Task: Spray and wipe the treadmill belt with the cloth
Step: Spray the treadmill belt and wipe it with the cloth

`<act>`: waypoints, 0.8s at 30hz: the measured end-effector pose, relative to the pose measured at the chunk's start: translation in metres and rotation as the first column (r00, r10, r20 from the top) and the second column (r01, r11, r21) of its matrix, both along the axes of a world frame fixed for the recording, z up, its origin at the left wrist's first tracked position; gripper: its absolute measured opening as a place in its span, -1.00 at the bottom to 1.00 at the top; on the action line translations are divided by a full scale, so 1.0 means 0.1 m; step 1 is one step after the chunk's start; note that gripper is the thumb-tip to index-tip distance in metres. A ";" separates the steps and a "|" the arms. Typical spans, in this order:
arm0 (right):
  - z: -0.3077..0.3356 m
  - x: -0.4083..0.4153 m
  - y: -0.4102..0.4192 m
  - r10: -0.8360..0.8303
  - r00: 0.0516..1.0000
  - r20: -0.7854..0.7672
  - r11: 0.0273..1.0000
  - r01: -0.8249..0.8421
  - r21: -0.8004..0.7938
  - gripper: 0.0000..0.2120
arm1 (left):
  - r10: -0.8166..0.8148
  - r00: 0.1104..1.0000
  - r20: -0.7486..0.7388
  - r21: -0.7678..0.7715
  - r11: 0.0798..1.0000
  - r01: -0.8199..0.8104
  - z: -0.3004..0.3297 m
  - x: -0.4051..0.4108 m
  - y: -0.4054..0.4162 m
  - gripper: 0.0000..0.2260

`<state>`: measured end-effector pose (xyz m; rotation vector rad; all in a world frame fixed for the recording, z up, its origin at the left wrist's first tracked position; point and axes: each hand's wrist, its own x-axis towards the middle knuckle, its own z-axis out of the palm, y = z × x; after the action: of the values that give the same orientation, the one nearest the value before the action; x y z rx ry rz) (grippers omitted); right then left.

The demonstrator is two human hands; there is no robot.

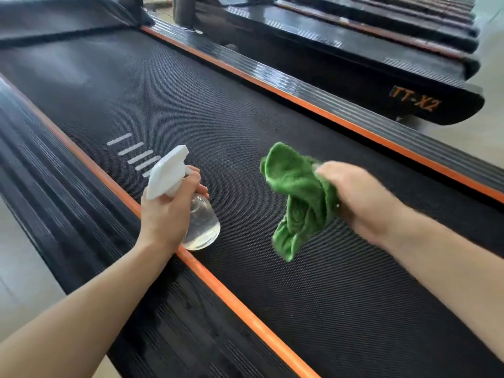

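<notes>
Left hand [163, 214] wrapped round neck of clear spray bottle [201, 225], finger on trigger of white spray head [167, 173], nozzle aimed up the belt. Bottle held over orange trim strip [240, 304] at left belt edge. Right hand [354, 197] clenched on bunched green cloth [297, 197], held above mid-belt, slightly blurred; contact with belt unclear. Black textured treadmill belt [191, 105] below, white dash marks [133, 152] just ahead of nozzle. Ribbed black side rails [54, 170] both sides. Neighbouring treadmill [354, 64] to right, rear cover lettered "TT-X2" in orange. Pale floor [24, 268] beside it.
</notes>
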<state>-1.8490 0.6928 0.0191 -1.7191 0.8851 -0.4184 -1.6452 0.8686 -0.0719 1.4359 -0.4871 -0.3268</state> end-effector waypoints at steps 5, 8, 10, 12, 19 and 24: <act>-0.31 -0.02 0.04 0.010 0.920 -0.393 0.933 -0.150 -0.328 -0.93 | 0.035 0.998 -0.043 0.004 0.999 -0.035 0.01 0.00 -0.01 -0.93; -0.25 0.01 0.05 0.015 0.954 -0.300 0.983 -0.068 -0.169 -0.96 | 0.022 0.999 -0.047 -0.004 1.000 -0.022 0.02 0.00 -0.01 -0.92; -0.15 0.05 0.08 0.037 0.992 -0.118 0.999 -0.033 0.040 -0.96 | 0.016 0.998 -0.055 -0.004 1.000 -0.016 0.04 -0.01 -0.01 -0.89; -0.09 0.05 0.09 0.046 0.999 0.004 0.975 -0.046 0.219 -0.94 | 0.019 0.998 -0.053 -0.003 1.000 -0.019 0.05 -0.02 -0.01 -0.89; -0.55 -0.29 0.00 -0.071 0.900 -0.431 0.683 -0.271 -0.679 -0.75 | 0.004 0.997 -0.073 0.001 1.000 -0.004 0.06 -0.04 0.00 -0.90; -0.91 -0.30 0.58 0.226 0.832 -0.507 0.446 -0.551 -0.705 -0.63 | 0.000 0.999 -0.041 0.010 1.000 0.000 0.07 -0.04 0.00 -0.95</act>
<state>-1.8791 0.7507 -0.0716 -2.9154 0.4553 -0.2083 -1.6495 0.8685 -0.0651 1.4363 -0.4530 -0.3584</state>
